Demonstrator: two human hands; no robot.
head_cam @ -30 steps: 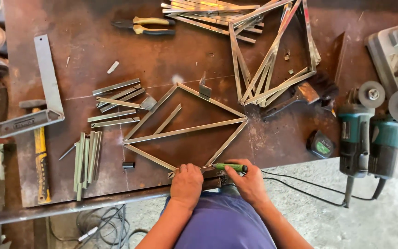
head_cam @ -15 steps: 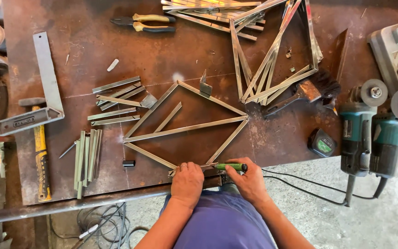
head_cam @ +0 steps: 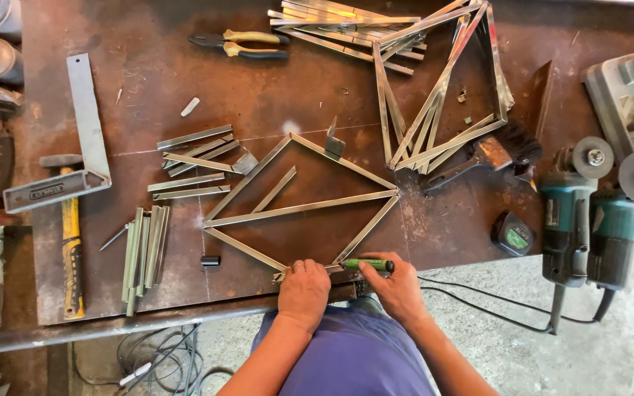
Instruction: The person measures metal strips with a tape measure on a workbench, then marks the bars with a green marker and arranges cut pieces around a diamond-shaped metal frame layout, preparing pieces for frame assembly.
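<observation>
A diamond-shaped frame of thin metal strips [head_cam: 299, 209] lies flat on the rusty steel table [head_cam: 273, 95]. My left hand [head_cam: 304, 290] presses down on the frame's near corner at the table's front edge. My right hand [head_cam: 398, 287] grips a green-handled tool [head_cam: 367, 265] whose tip touches that same corner. A loose short strip [head_cam: 274, 189] lies inside the frame.
Cut metal strips [head_cam: 144, 249] lie left of the frame, with a hammer [head_cam: 71, 235] and a steel square [head_cam: 86, 139]. Pliers [head_cam: 240, 44] and stacked triangular frames [head_cam: 442, 88] sit at the back. Two angle grinders [head_cam: 588, 213], a brush [head_cam: 486, 154] and a tape measure [head_cam: 511, 235] are right.
</observation>
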